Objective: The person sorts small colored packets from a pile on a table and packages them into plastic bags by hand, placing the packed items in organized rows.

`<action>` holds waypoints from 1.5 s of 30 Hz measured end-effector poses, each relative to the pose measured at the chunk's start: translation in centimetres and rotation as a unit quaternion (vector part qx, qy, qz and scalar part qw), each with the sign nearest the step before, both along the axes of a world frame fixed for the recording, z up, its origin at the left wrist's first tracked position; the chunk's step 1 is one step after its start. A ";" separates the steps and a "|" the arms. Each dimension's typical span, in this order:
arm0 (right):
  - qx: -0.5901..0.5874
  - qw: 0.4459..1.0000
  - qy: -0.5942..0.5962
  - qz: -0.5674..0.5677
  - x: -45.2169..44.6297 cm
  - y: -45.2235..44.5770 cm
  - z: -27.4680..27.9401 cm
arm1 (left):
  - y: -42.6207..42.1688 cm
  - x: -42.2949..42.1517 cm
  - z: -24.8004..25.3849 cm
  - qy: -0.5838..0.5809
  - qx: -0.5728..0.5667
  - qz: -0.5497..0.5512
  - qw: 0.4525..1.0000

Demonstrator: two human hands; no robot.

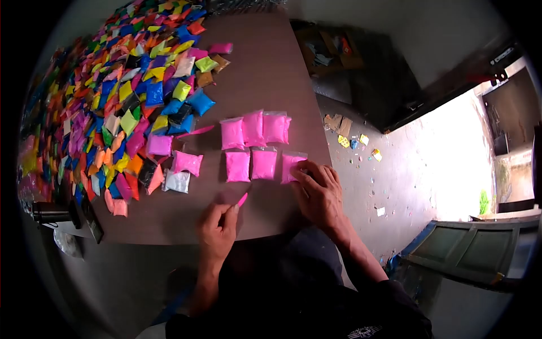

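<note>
Several pink packets lie in two rows on the brown table. The upper row has three, among them a left one and a right one. Below them are a left packet, a middle packet and a right packet. My right hand has its fingers closed on the right packet's edge, partly covering it. My left hand pinches a thin, pointed pink tool near the table's front edge. Another thin pink piece lies left of the rows.
A large heap of coloured packets covers the table's left side. A pink packet and a silvery-white packet lie at its edge. A dark cup stands at the front left corner. Scraps lie on the floor at right.
</note>
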State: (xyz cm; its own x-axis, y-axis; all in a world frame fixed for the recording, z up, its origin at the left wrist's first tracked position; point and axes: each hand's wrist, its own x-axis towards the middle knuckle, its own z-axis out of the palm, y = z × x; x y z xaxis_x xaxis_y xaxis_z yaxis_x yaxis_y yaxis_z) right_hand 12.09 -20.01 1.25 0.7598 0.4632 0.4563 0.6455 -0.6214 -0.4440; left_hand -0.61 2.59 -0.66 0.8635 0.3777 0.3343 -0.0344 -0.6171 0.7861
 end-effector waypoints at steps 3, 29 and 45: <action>0.016 1.000 0.000 0.013 1.2 0.8 -0.7 | 0.1 0.1 -0.1 -0.014 -0.003 0.005 1.000; 0.217 0.966 0.144 -0.002 2.0 0.8 -1.3 | 5.4 0.9 2.9 -0.082 0.244 -0.104 0.961; 0.208 0.961 0.179 -0.029 2.2 0.8 -1.0 | 26.2 11.9 7.1 0.000 0.373 0.107 0.922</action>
State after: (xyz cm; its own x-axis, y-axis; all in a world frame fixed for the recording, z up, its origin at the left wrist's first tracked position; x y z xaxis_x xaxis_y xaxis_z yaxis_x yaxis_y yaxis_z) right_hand 14.31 -19.17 0.30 0.9215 0.2490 0.2979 0.3751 -0.3726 -0.8488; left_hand 11.33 28.78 6.45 0.7962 0.2036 0.5697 0.1499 -0.9787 0.1403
